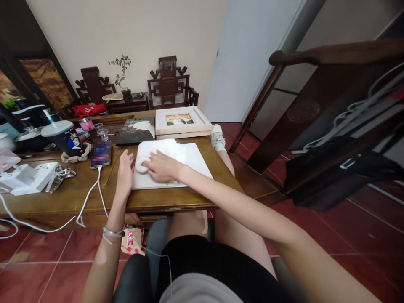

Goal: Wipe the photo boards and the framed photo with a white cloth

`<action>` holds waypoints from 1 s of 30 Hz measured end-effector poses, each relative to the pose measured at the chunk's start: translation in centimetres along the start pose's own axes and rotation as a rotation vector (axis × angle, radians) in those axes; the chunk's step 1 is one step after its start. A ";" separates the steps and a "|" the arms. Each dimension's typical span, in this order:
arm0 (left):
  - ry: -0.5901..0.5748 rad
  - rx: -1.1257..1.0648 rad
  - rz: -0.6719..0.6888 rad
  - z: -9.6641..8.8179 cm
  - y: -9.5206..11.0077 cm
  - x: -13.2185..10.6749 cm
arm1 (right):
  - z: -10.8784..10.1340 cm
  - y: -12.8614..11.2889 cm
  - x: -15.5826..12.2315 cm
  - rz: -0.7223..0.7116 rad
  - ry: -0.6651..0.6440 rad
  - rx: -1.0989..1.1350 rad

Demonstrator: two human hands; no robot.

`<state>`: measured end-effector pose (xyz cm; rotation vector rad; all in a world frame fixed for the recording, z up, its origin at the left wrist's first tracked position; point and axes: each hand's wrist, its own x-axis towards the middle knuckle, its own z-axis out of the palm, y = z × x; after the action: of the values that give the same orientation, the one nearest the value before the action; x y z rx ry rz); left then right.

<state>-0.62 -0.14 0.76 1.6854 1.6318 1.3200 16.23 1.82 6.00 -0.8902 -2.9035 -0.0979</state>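
Observation:
A flat white board (202, 162) lies on the wooden table in front of me. On its left part rests a bulky, soft white folded cloth (160, 147); its exact kind is hard to make out. My right hand (162, 166) reaches across to it, fingers bent and pressed on its near side, with the fingertips at its rolled left end. Small yellowish marks show on the board under that hand. My left hand (125, 170) stands on edge at the board's left side, fingers loosely stretched and holding nothing.
Behind the board are a framed picture (181, 120) in a pale box and a dark textured panel (137, 129). To the left lie a charging phone (101, 154), a lidded cup (67, 136), a power strip (38, 176) and white cables. Another person's shoe (217, 136) shows beyond the table.

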 end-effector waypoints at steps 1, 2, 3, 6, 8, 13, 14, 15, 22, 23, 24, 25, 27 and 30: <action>0.018 -0.092 -0.080 0.1 -0.1 0.1 | -0.3 -0.7 -0.9 -0.058 -0.011 -0.020; 0.025 -0.164 -0.132 0.2 -0.1 0.2 | -0.6 -1.4 -1.9 -0.102 -0.026 -0.028; 0.032 -0.210 -0.168 0.3 -0.1 0.3 | -1.0 -2.0 -3.0 -0.134 -0.040 -0.032; 0.037 -0.155 -0.127 0.6 0.1 0.0 | -2.4 -2.6 -5.4 -0.142 -0.074 -0.016; 0.044 -0.002 -0.029 0.8 0.1 -0.4 | -3.0 -2.0 -6.0 -0.106 -0.087 -0.001; -0.084 0.343 0.160 1.3 -0.3 -1.1 | -2.8 1.5 -3.5 0.094 -0.093 0.031; -0.107 0.375 0.165 1.4 -0.4 -1.1 | -2.5 2.2 -2.5 0.129 -0.091 0.046; -0.126 0.400 0.162 1.4 -0.4 -1.2 | -2.2 2.9 -1.5 0.155 -0.087 0.067; -0.163 0.449 0.156 1.1 -0.3 -1.1 | -1.2 5.3 2.4 0.248 0.011 0.167; -0.158 0.449 0.159 1.1 -0.3 -1.1 | -1.2 5.7 2.0 0.263 0.020 0.172; -0.152 0.448 0.164 1.2 -0.3 -1.2 | -1.2 6.1 1.4 0.277 0.027 0.174; -0.144 0.448 0.168 1.2 -0.4 -1.2 | -1.1 6.5 0.6 0.289 0.034 0.174; -0.114 0.452 0.161 1.3 -0.6 -1.3 | -1.0 7.5 -1.5 0.326 0.059 0.168; -0.069 0.462 0.129 1.5 -0.8 -1.5 | -0.5 8.4 -5.2 0.439 0.103 0.163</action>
<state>0.47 -0.94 -1.04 2.1030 1.9193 0.9714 25.25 5.86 6.19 -1.4116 -2.5099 0.1227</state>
